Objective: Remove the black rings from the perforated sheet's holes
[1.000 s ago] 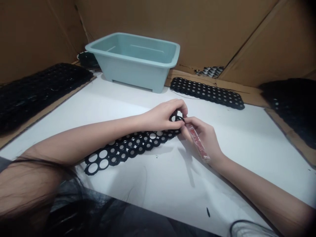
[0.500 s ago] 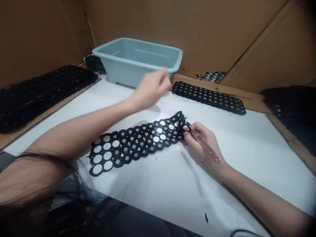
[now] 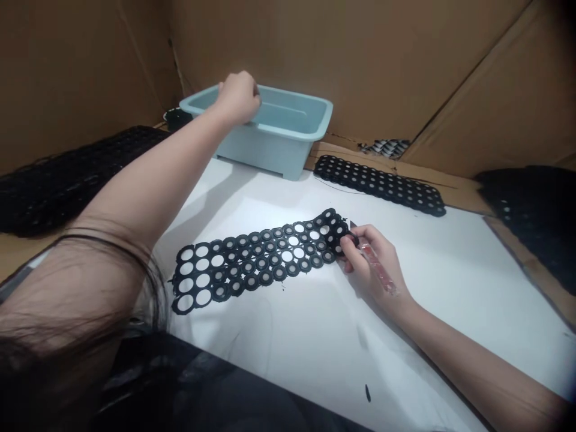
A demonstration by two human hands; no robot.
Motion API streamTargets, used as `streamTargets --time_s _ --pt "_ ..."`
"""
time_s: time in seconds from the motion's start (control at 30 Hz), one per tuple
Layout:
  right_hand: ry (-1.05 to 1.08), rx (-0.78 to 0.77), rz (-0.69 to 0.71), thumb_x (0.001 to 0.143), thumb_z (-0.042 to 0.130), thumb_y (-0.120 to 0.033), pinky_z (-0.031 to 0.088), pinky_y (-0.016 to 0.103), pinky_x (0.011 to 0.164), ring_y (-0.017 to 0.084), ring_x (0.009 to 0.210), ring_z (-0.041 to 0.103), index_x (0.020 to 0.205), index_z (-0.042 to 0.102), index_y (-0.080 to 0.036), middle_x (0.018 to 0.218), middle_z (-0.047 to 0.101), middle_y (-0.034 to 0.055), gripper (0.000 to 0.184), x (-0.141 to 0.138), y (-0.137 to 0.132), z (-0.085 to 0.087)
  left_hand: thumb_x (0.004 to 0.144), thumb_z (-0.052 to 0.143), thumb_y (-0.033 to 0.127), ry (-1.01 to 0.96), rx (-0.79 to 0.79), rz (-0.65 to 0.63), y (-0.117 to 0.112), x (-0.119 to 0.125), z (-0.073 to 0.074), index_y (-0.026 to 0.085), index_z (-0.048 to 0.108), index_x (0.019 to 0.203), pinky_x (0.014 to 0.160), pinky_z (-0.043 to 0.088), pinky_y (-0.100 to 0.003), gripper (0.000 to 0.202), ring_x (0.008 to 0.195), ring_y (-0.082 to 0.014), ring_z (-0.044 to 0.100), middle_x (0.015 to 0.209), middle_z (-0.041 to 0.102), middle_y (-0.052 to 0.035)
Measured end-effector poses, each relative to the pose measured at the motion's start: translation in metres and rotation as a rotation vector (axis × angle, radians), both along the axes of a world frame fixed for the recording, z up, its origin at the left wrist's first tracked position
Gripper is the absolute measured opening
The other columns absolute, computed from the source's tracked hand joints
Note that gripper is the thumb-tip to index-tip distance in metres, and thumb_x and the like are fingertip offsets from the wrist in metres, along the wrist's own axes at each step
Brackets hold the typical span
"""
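Observation:
My left hand (image 3: 240, 99) is above the near rim of the light-blue plastic tub (image 3: 274, 150), knuckles up and fingers curled in; anything inside them is hidden. A black sheet of joined rings (image 3: 265, 255) lies across the white table surface, its right end bent up. Some of its holes are fully open, mostly at the left end, while others have a smaller centre hole. My right hand (image 3: 371, 258) pinches the raised end. Against that palm rests a slim cutter knife with a see-through reddish handle (image 3: 380, 273); a dark tip shows by the index finger.
Another black ring sheet (image 3: 380, 186) lies at the back right. A black pile (image 3: 76, 174) sits at the left, and a dark heap (image 3: 531, 216) at the right. Cardboard walls (image 3: 337, 60) enclose the back. A small black scrap (image 3: 368, 393) lies near the front.
My left hand has moved left and away from me, from above the table to over the tub. My right hand keeps its hold on the ring sheet and cutter knife.

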State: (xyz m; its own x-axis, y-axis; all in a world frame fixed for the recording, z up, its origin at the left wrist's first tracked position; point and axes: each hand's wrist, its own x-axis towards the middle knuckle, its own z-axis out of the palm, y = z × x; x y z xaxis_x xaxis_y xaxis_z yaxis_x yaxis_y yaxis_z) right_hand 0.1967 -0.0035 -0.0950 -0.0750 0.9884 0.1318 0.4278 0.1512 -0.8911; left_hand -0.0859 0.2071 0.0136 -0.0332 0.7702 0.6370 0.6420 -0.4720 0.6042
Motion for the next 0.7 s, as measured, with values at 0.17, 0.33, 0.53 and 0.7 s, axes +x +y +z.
streamTargets --time_s 0.17,0.33,0.53,0.7 --pt "-0.057 0.018 -0.024 0.076 0.053 -0.028 0.036 0.021 0.044 0.008 0.043 0.044 0.080 0.040 -0.021 0.058 0.046 -0.0055 0.015 0.004 0.005 -0.001 0.080 0.040 0.031 0.529 0.004 0.209 -0.085 0.001 0.005 0.015 0.063 0.090 0.083 0.034 -0.030 0.030 0.087 -0.0171 0.051 0.087 0.060 -0.0032" --pt "-0.119 0.069 -0.042 0.074 0.054 -0.023 0.034 0.022 0.047 0.008 0.049 0.042 0.078 0.038 -0.022 0.061 0.044 -0.0051 0.016 0.007 0.007 -0.002 0.073 0.046 0.059 0.877 -0.622 -0.058 -0.184 -0.022 -0.006 0.017 0.060 0.079 0.054 0.033 -0.025 0.044 0.058 -0.0139 0.048 0.070 0.057 -0.0028" --pt "-0.132 0.082 -0.047 0.075 0.055 -0.033 0.033 0.023 0.045 0.010 0.048 0.042 0.072 0.037 -0.022 0.059 0.044 -0.0040 0.021 0.010 0.007 -0.001 0.063 0.056 0.061 0.928 -0.935 -0.203 -0.236 -0.041 -0.047 0.015 0.053 0.088 0.060 0.038 -0.029 0.053 0.072 -0.0208 0.051 0.091 0.053 -0.0106" --pt "-0.232 0.184 -0.112 0.075 0.053 -0.030 0.033 0.022 0.045 0.009 0.045 0.042 0.066 0.036 -0.021 0.055 0.044 -0.0042 0.021 0.017 0.009 0.006 0.077 0.046 0.038 0.782 -0.963 -0.316 -0.241 -0.033 -0.054 0.019 0.051 0.072 0.059 0.036 -0.027 0.021 0.066 -0.0160 0.050 0.080 0.055 -0.0045"
